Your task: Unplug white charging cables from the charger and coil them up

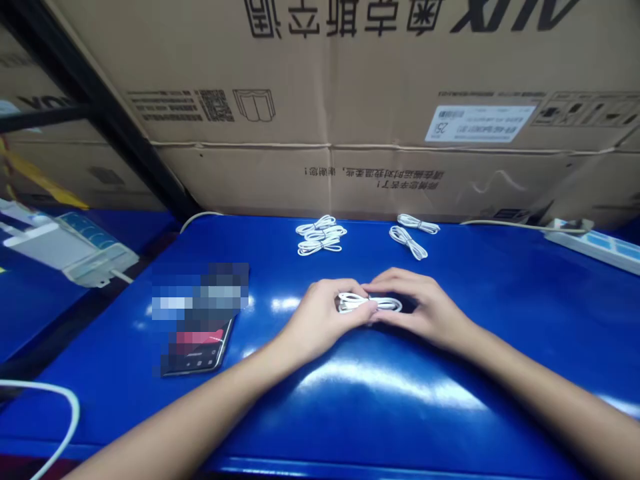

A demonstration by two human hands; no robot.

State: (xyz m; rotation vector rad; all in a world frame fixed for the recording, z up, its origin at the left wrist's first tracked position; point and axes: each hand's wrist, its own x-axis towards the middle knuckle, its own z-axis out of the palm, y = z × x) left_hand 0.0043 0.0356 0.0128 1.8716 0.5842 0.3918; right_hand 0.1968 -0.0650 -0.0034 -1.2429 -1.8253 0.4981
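A coiled white cable (387,303) with a dark tie round its middle is held between my two hands, low over the blue table (320,413). My left hand (323,310) pinches its middle and left loops between thumb and fingers. From the other side, the thumb and fingertips of my right hand (425,303) close on the bundle near the tie; a gap shows inside their curve. Beyond my hands lie more tied white cables: a group of bundles (321,235) overlapping in a stack, and two bundles (409,243) to the right of it.
A phone (220,347), partly blurred out, lies left of my left arm. Large cardboard boxes (300,120) stand along the table's back edge. Power strips sit at the right (610,247) and at the left (95,257). A white cord (75,407) curves at the lower left.
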